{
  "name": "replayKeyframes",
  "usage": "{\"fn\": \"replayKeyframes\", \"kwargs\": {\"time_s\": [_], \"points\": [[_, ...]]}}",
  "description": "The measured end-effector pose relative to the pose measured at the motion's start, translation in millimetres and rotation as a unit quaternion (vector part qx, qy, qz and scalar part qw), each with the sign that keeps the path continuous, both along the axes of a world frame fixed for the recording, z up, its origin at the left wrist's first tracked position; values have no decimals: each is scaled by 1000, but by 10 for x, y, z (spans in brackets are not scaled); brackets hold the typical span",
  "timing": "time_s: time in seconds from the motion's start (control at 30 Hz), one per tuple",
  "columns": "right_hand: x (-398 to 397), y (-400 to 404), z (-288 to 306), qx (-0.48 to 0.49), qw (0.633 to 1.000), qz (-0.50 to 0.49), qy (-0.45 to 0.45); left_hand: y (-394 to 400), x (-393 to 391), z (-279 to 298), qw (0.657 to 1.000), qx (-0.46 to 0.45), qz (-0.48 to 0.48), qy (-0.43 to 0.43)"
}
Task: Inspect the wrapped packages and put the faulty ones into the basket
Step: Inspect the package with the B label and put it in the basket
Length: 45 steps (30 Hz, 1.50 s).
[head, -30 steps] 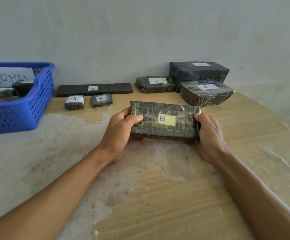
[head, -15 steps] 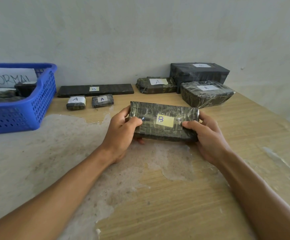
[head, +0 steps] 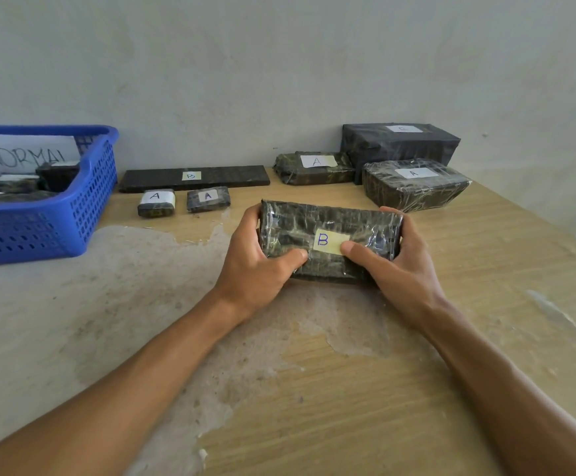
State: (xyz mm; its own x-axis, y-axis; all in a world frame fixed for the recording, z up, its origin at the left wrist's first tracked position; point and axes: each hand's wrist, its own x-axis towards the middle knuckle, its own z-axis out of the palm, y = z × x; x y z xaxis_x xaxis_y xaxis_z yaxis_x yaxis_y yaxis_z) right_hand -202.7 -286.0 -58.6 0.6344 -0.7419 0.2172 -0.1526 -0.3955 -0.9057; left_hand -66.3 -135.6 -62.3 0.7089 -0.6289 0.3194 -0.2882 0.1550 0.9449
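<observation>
Left hand (head: 257, 261) & right hand (head: 395, 262) both curled round ends of B-labelled package (head: 328, 245), thumbs on top near label, pkg held mid-table. Beyond: two small A pkgs (head: 207, 198), long flat B pkg (head: 194, 177). Blue basket (head: 73, 214) far left w/ wrapped pkgs inside.

Worn wooden table (head: 382, 389), veneer peeled; plain grey wall (head: 279, 63) behind.

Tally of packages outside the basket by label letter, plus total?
A labels: 4 — two small, one medium, one large
B labels: 2 — flat strip, held package
Unreadable label: 1 — black box
Total: 7
</observation>
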Motion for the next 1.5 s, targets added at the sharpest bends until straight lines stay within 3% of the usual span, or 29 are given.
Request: {"fn": "replayKeyframes", "kwargs": {"time_s": [0.2, 0.63, 0.8, 0.93, 1.17, 1.3, 1.5], "points": [[18, 108, 25, -15, 999, -30, -40, 5, 2, 13, 1000, 16, -12, -6], [-17, 59, 22, 10, 999, 15, -37, 5, -21, -23, 999, 14, 4, -37], [-50, 49, 9, -28, 999, 31, -18, 16, 11, -20, 999, 16, 3, 37], [-84, 46, 2, -8, 997, 65, -33, 37, 20, 5, 994, -2, -21, 108], [-53, -4, -22, 37, 996, 36, -72, 59, 63, -15, 990, 1, -89, 109], [-61, -34, -62, 48, 993, 70, -79, 68, 91, -25, 989, -6, -108, 103], [-97, -128, -14, 211, 962, 122, -124, 71, 114, -17, 986, -27, -95, 134]]}}
